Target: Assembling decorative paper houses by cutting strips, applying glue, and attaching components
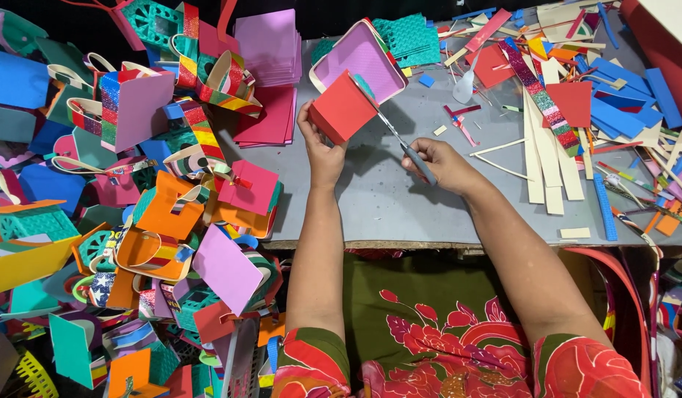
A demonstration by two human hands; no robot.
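Left hand [325,151] grips red box [342,107] above grey table [370,199], just below pink tray [359,59]. Right hand [440,163] closed on scissors [404,144], blades at box edge. Better hold box steady, cut slowly along edge.

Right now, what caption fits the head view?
Left hand holds a red foam box while right hand works scissors at it on a grey table.
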